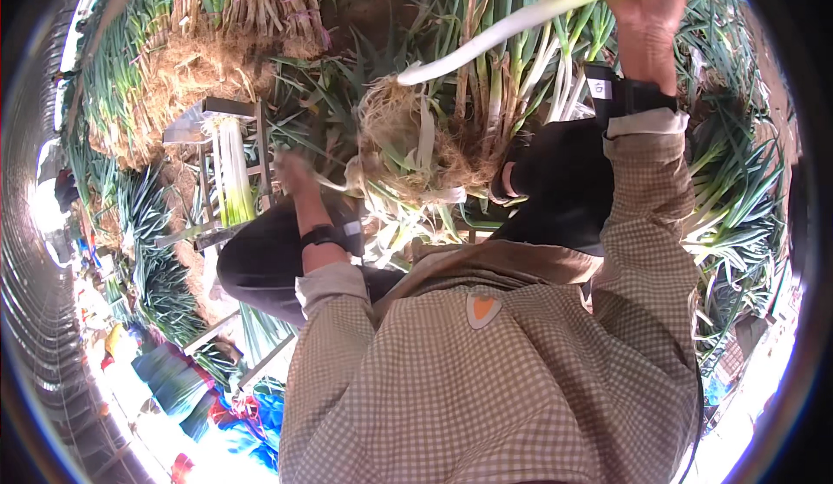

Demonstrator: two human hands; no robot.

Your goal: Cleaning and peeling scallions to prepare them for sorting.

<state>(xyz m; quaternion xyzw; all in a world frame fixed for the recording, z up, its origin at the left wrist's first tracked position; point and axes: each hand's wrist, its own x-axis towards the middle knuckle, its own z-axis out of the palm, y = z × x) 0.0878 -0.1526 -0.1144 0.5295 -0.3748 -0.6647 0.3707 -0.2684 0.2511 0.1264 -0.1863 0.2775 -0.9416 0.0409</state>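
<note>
To our front left lie bundled leeks [239, 2]; nearer on that side, a frame [264, 145] has a batch of leeks [232, 167] in it. Our left hand [297, 174] is just right of that frame. Straight ahead lies a heap of leeks [499, 85], with scraps [403, 228] between our knees. At front right, our right hand [652, 2] holds a single leek [503, 34] (one end pointing left, over the heap). Loose leeks [733, 189] lie along our right.

White label [600, 89] w/ char. — R wristband [649, 98]
</note>
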